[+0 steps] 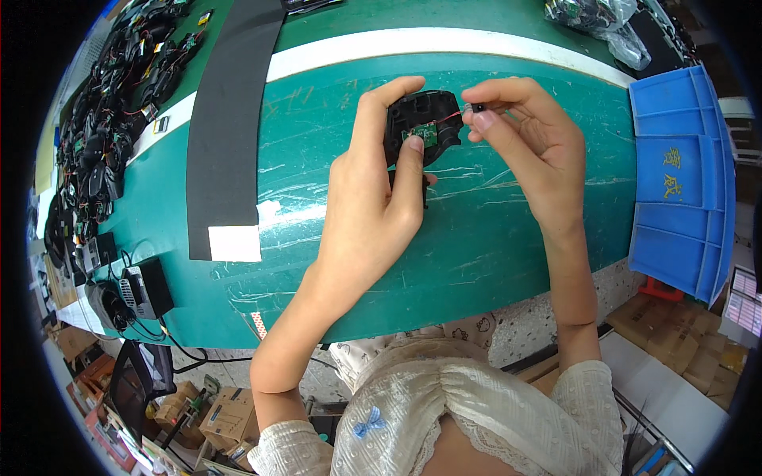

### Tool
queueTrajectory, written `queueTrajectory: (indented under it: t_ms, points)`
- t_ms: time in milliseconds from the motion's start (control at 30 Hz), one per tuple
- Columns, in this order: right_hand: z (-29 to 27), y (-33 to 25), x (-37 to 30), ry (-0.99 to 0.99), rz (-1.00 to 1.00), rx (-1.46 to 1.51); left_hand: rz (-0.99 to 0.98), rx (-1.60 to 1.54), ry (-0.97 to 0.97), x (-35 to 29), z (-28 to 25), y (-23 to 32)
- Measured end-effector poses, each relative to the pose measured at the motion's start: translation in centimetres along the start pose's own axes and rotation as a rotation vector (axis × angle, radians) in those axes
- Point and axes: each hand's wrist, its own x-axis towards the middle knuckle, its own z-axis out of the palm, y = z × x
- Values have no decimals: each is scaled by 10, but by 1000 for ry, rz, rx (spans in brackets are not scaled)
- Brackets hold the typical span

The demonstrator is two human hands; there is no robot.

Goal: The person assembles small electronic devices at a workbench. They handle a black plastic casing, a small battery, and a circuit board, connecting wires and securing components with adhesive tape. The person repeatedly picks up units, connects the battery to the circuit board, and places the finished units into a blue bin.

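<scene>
My left hand [373, 174] grips a black plastic housing [435, 103] above the green table, its thumb pressed on a small green circuit board [429, 135] inside. Thin red wires [451, 117] run from the housing toward my right hand [533, 131]. Between the right thumb and forefinger is pinched a small black cylindrical part [477, 108] with a shiny end, at the end of those wires. A further dark piece shows under my left hand, mostly hidden by the fingers.
A black mat strip [226, 135] with a white paper [235, 243] crosses the table on the left. Many black housings with wires [99, 151] are heaped at far left. A small black box with cables [147, 289] sits at the near left. Blue crates [675, 178] stand at right.
</scene>
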Motion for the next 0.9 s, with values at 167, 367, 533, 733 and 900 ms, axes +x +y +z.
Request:
queueTrajectory:
  t_ms: [167, 367, 533, 733, 900]
  points:
    - [2, 1, 0, -37, -75, 5, 10, 14, 20, 1, 1, 1]
    - [9, 2, 0, 58, -154, -231, 16, 31, 40, 2, -1, -2]
    - [2, 2, 2, 41, -269, -457, 1, 16, 45, 2, -3, 0]
    - [4, 5, 2, 50, -189, -245, 33, 23, 59, 2, -2, -1]
    - [3, 6, 1, 26, -190, -238, 36, 42, 54, 2, -3, 0]
